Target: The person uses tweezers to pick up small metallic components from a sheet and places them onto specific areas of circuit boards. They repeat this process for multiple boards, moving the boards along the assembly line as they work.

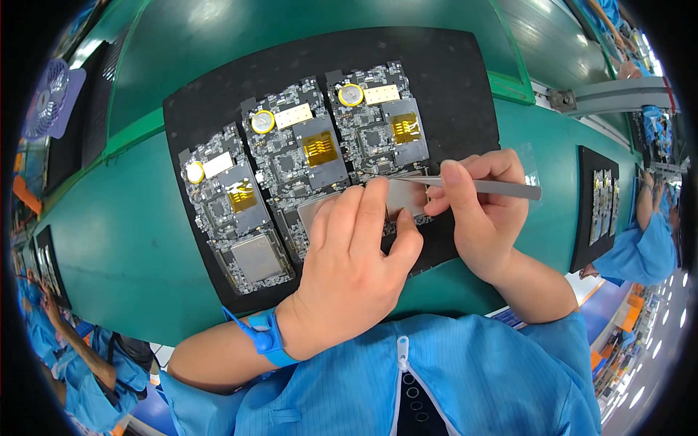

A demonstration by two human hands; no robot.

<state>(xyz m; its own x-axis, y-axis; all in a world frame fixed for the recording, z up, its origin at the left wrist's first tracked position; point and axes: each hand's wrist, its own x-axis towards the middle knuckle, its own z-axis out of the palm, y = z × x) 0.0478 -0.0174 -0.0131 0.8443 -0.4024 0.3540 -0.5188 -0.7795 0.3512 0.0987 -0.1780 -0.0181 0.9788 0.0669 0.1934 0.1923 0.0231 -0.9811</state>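
My right hand (483, 218) pinches a pair of metal tweezers (509, 190), whose tips point left over the lower end of the right circuit board (372, 134). Under the tips lies a shiny metal shield (407, 198) on that board, partly covered by my fingers. My left hand (356, 251) is spread palm down, fingertips resting at this shield's left and near edges. It also hides part of the middle circuit board (287, 160) and its metal plate (309, 216). A clear film-like piece (531, 163) shows behind my right hand; whether I hold it, I cannot tell.
All boards lie on a black mat (458, 94) on the green bench (116, 232), the left circuit board (229, 211) among them. A blue wrist strap (265, 338) circles my left wrist. Another black mat with boards (598, 207) lies at right, near a co-worker (640, 240). A fan (52, 98) stands far left.
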